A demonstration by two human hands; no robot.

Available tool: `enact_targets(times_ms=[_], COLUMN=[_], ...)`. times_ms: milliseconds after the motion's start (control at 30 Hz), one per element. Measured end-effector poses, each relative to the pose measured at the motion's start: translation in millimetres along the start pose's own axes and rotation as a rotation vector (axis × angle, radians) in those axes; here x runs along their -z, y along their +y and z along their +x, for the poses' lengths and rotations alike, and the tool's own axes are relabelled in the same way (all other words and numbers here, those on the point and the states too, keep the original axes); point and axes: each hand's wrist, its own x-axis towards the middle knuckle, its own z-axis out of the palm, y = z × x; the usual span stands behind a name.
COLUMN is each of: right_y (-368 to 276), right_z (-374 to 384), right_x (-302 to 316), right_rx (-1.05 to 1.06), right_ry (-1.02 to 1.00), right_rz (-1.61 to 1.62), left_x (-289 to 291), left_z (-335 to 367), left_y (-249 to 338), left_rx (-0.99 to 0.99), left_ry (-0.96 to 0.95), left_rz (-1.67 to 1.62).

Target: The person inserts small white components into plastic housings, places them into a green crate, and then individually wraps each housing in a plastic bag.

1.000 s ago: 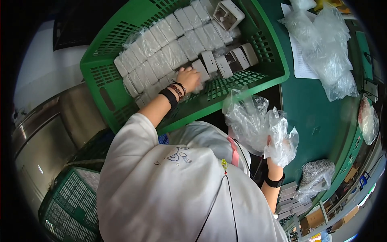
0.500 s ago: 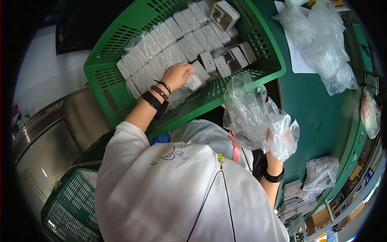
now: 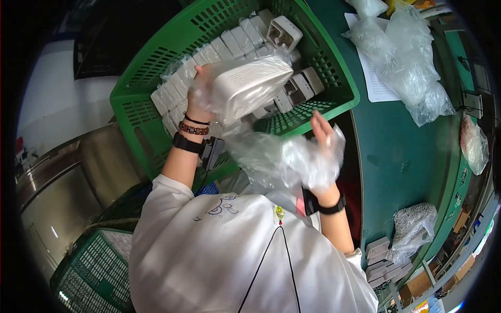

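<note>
Head view, looking down: green plastic crate [image 3: 156, 107] with slotted walls, tilted against the edge of the green table [image 3: 402, 156], packed with rows of white boxy devices [image 3: 229, 41] standing side by side, a few lying loose near the right wall. Second green crate [image 3: 86, 266] at lower left, also holding white items. Heap of clear plastic bags [image 3: 412, 68] on the table beside a sheet of paper [image 3: 376, 86], one more bagged item [image 3: 474, 143] at the far right rim, a grey mesh-like bundle [image 3: 412, 224] and a stack of small white pieces [image 3: 378, 255] lower right.

Left hand [image 3: 201, 96] raised above the crate, beaded bracelets and a black band on the wrist, fingers closed around one end of a white device in a clear bag [image 3: 250, 86], held clear of the rows and tilted. Right hand [image 3: 321, 156] lifted near the crate's front wall, palm up, fingers spread and loosely curled, draped in a crumpled clear plastic bag [image 3: 271, 156] that trails toward the left wrist. White-sleeved arms coming in from below.
</note>
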Motion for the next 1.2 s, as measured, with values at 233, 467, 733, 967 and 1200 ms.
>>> enact_targets(times_ms=[233, 467, 733, 967, 1200], right_y=[107, 46, 60, 56, 90], right_z=[76, 78, 72, 55, 28], right_x=[-73, -82, -80, -47, -11], right_rx=[-0.890, -0.440, -0.388, -0.800, -0.059], right_ry=[-0.157, -0.171, -0.002, -0.094, -0.079], right_rz=[1.460, 0.675, 0.636, 0.918, -0.223], left_x=[1, 11, -29, -9, 22], left_z=[17, 34, -12, 21, 108], left_y=[-8, -17, -10, -5, -70], left_rx=[0.189, 0.119, -0.207, -0.625, 0.160], left_ry=[-0.430, -0.603, -0.630, -0.161, -0.124], left_rz=[-0.096, -0.176, 0.750, 0.989, 0.168])
